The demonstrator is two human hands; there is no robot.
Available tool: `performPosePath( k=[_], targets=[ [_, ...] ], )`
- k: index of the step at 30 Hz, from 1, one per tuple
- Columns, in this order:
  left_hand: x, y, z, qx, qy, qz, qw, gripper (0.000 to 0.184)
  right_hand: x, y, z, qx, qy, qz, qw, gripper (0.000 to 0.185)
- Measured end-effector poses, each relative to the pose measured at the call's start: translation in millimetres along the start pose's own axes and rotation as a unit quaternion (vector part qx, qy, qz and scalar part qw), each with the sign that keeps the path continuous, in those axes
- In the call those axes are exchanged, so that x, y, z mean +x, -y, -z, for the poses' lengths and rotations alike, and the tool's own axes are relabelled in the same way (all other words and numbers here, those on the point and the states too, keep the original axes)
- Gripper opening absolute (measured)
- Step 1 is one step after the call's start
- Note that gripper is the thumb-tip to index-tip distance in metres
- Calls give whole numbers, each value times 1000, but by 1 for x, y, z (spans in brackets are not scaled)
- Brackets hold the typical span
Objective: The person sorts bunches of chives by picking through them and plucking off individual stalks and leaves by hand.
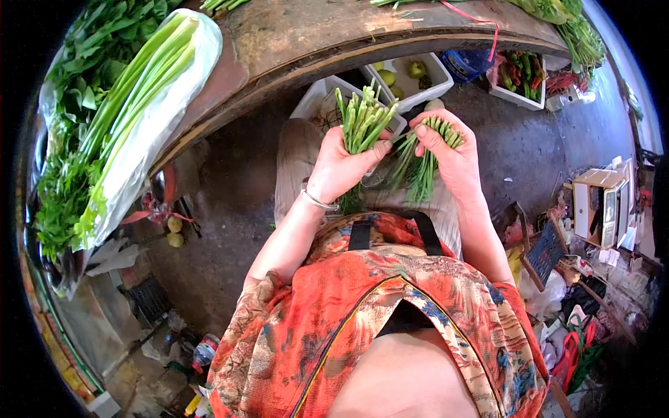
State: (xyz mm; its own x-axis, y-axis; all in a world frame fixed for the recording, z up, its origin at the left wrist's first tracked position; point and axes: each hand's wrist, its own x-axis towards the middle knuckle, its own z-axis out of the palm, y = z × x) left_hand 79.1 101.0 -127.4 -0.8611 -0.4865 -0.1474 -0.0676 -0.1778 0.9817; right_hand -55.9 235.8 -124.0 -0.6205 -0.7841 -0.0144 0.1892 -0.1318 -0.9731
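Note:
In the head view my left hand (343, 164) is wrapped round a thick bunch of green stalks (364, 124), their cut ends pointing up and away from me. Close by on the right, my right hand (451, 145) grips a second bunch of thinner green stems (422, 175), with cut ends at the top and feathery leaves hanging below. A small gap lies between the two bunches, above my lap. The leaves of the left bunch are mostly hidden behind my hand and wrist.
A wooden table (313, 31) curves across the top, with celery in a plastic bag (150, 104) at its left. Beneath stand a white box of green fruit (435, 87) and a white box of peppers (521, 90). Clutter surrounds a white appliance (601, 205) at right.

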Motion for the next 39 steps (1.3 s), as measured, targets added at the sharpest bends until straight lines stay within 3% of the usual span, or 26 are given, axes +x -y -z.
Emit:
performPosePath(
  k=[7,11,13,15,17,20,21,25,27,31,33,39],
  targets=[
    [2,-4,1,-124,-2,24,992,15,-3,-7,-7,19,-21,63,998,12],
    [5,3,8,-97,-45,6,994,14,4,2,1,94,-138,54,985,8],
    [3,5,11,-75,-52,6,996,19,8,3,11,108,-138,55,983,10],
    [1,-1,8,-44,-79,-10,996,29,13,9,21,92,-72,91,989,15],
    [3,6,11,-58,-80,-18,995,36,17,18,15,68,-112,117,984,12],
    [2,2,16,-74,-35,-14,997,35,14,32,8,90,-77,39,992,10],
    [1,-2,17,-104,17,6,994,35,19,21,12,64,-46,78,994,9],
    [0,1,15,-135,123,26,983,33,21,11,-8,61,9,-50,997,27],
    [-4,-3,13,-143,144,41,978,31,19,7,-19,93,21,-76,993,24],
    [-4,-3,8,-151,178,61,970,29,15,5,-25,136,64,-76,986,13],
    [-5,-1,9,-133,151,84,976,27,18,6,-19,55,21,-36,998,8],
    [-3,5,13,-139,108,69,982,24,22,10,-1,103,-51,25,993,10]
  ],
)
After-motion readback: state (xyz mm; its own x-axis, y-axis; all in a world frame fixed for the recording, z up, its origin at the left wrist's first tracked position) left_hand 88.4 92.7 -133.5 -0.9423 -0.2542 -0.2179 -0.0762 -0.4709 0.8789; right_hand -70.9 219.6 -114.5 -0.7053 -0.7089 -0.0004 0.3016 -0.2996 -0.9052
